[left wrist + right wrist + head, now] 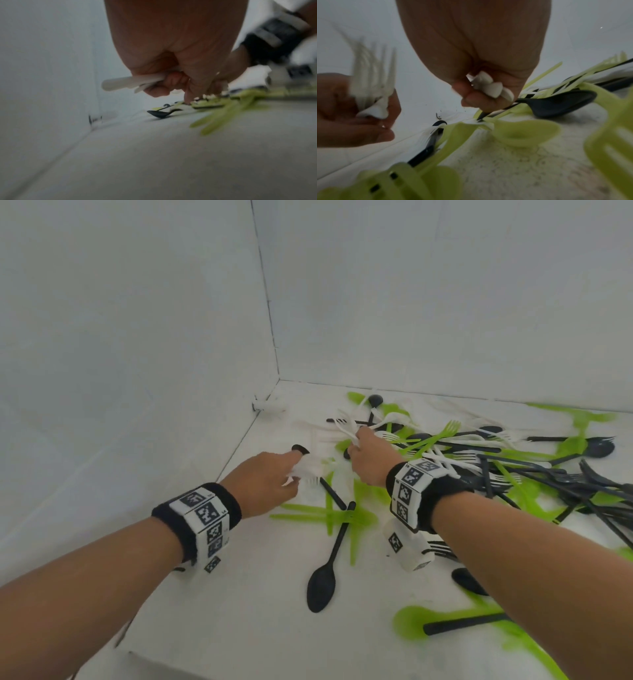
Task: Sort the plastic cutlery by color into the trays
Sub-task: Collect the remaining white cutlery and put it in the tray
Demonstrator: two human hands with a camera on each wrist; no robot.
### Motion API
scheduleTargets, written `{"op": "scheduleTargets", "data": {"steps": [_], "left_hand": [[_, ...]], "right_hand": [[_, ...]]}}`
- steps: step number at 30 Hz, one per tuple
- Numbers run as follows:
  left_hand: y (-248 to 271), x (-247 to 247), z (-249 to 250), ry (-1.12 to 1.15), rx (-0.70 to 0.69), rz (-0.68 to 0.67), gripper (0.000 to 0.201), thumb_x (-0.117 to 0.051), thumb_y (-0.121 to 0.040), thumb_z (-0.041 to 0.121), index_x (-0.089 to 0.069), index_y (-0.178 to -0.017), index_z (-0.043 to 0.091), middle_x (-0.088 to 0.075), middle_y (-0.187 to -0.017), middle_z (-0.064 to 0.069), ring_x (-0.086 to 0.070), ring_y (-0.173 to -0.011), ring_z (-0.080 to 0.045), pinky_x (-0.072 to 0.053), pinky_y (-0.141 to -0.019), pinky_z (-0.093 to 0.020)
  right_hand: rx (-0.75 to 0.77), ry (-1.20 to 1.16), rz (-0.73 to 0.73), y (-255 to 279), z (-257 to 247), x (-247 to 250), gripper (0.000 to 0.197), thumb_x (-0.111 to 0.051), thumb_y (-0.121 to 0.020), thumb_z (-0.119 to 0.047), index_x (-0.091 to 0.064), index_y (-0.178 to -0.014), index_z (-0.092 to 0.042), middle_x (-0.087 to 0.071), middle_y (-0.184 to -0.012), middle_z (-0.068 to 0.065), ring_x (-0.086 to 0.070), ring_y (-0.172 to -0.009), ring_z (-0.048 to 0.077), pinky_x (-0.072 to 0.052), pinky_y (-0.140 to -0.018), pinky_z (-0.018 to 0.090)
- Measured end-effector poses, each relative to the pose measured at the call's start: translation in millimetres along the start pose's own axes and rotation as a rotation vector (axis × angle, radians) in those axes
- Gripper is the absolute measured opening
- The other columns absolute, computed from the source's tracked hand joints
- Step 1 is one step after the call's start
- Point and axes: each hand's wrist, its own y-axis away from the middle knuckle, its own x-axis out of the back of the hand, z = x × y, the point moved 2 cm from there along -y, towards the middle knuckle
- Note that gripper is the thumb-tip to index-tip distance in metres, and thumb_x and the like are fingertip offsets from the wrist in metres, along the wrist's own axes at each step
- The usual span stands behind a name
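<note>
Nearest the person, a black spoon (323,583) lies alone on the white tabletop (239,611), with a green spoon (411,619) just to its right under a black handle. Both wrists carry black bands (205,522) with square black-and-white coded markers; no readable writing shows on them.

Beyond the bands, the left hand (263,482) has its fingers curled round a bunch of white forks (373,75), their handles sticking out of the fist in the left wrist view. The right hand (371,460) grips another bundle of white cutlery (346,424), the handle ends packed between its curled fingers in the right wrist view.

To the right and behind the hands sprawls the mixed heap of cutlery (496,460), black, green and white pieces crossing one another on the table. No tray can be made out in any view.

Farthest off, two plain white walls (137,320) meet in a corner behind the table.
</note>
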Motion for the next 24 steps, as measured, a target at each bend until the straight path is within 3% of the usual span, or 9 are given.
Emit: {"op": "scheduleTargets", "data": {"steps": [2, 6, 8, 11, 14, 17, 20, 22, 24], "left_hand": [[-4.1, -4.0, 2.7, -0.22, -0.149, -0.036, 0.014, -0.049, -0.097, 0.021, -0.053, -0.11, 0.021, -0.057, -0.079, 0.005, -0.054, -0.065, -0.018, -0.044, -0.06, -0.037], [-32.2, -6.4, -4.5, -0.392, -0.311, -0.009, 0.031, -0.052, -0.093, 0.008, -0.062, -0.121, 0.018, -0.063, -0.093, -0.002, -0.056, -0.075, -0.024, -0.043, -0.066, -0.036], [-46.9, -11.5, -10.3, -0.504, -0.408, 0.037, 0.041, -0.059, -0.084, 0.0, -0.065, -0.12, 0.017, -0.059, -0.092, -0.005, -0.047, -0.073, -0.023, -0.035, -0.066, -0.034], [-59.7, -18.1, -10.3, -0.552, -0.471, 0.061, 0.051, -0.064, -0.072, -0.007, -0.067, -0.117, 0.017, -0.051, -0.091, -0.006, -0.031, -0.072, -0.019, -0.027, -0.066, -0.032], [-69.1, -23.6, -10.2, -0.514, -0.466, 0.079, 0.044, -0.074, -0.069, -0.004, -0.07, -0.108, 0.015, -0.054, -0.092, -0.008, -0.042, -0.068, -0.022, -0.03, -0.064, -0.031], [-78.0, -25.1, -8.9, -0.446, -0.478, 0.109, 0.029, -0.078, -0.075, 0.003, -0.07, -0.101, 0.011, -0.056, -0.091, -0.01, -0.051, -0.069, -0.027, -0.031, -0.062, -0.032], [-83.2, -21.7, 0.9, -0.352, -0.502, 0.164, 0.018, -0.065, -0.089, 0.012, -0.066, -0.106, 0.007, -0.057, -0.096, -0.013, -0.052, -0.075, -0.031, -0.039, -0.061, -0.036], [-84.9, -18.5, 6.7, -0.296, -0.447, 0.191, 0.029, -0.048, -0.095, 0.024, -0.063, -0.113, 0.008, -0.058, -0.107, -0.011, -0.051, -0.088, -0.03, -0.044, -0.072, -0.04], [-83.9, -13.7, 11.9, -0.241, -0.394, 0.215, 0.033, -0.034, -0.095, 0.031, -0.058, -0.11, 0.013, -0.059, -0.111, -0.003, -0.046, -0.097, -0.026, -0.041, -0.082, -0.04]], "right_hand": [[0.005, -0.003, 0.02, 1.6, -0.7, 5.1, 0.019, -0.041, -0.105, -0.019, -0.043, -0.118, -0.005, -0.058, -0.098, 0.013, -0.056, -0.084, 0.03, -0.043, -0.069, 0.035], [-0.075, -0.133, 0.066, -2.5, 8.6, 12.3, 0.022, -0.046, -0.103, -0.029, -0.05, -0.112, -0.008, -0.054, -0.086, 0.006, -0.051, -0.074, 0.024, -0.037, -0.056, 0.031], [-0.116, -0.194, 0.068, -2.5, 12.9, 16.3, 0.03, -0.046, -0.103, -0.033, -0.058, -0.108, -0.006, -0.05, -0.075, 0.004, -0.047, -0.063, 0.022, -0.036, -0.054, 0.031], [-0.061, -0.127, 0.053, -1.5, 13.3, 22.5, 0.03, -0.051, -0.101, -0.033, -0.059, -0.086, -0.008, -0.046, -0.065, 0.001, -0.042, -0.055, 0.019, -0.035, -0.054, 0.031], [0.006, 0.023, 0.079, -4.0, 10.4, 27.0, 0.023, -0.054, -0.099, -0.026, -0.054, -0.082, -0.01, -0.054, -0.075, 0.006, -0.05, -0.067, 0.022, -0.044, -0.064, 0.037], [0.02, 0.053, 0.109, -12.8, 11.7, 28.0, 0.02, -0.051, -0.1, -0.024, -0.063, -0.108, -0.01, -0.065, -0.099, 0.007, -0.061, -0.089, 0.026, -0.05, -0.083, 0.041], [0.048, 0.086, 0.121, -23.0, 7.6, 30.2, 0.023, -0.049, -0.101, -0.026, -0.059, -0.119, -0.015, -0.064, -0.108, 0.004, -0.059, -0.099, 0.028, -0.044, -0.081, 0.034], [0.063, 0.144, 0.105, -34.5, 5.3, 33.0, 0.017, -0.048, -0.1, -0.022, -0.057, -0.111, -0.013, -0.06, -0.102, 0.004, -0.057, -0.095, 0.028, -0.038, -0.077, 0.032], [0.038, 0.206, 0.086, -44.4, 3.4, 36.2, 0.007, -0.05, -0.099, -0.019, -0.052, -0.105, -0.015, -0.059, -0.096, 0.003, -0.057, -0.091, 0.027, -0.038, -0.076, 0.031]]}}
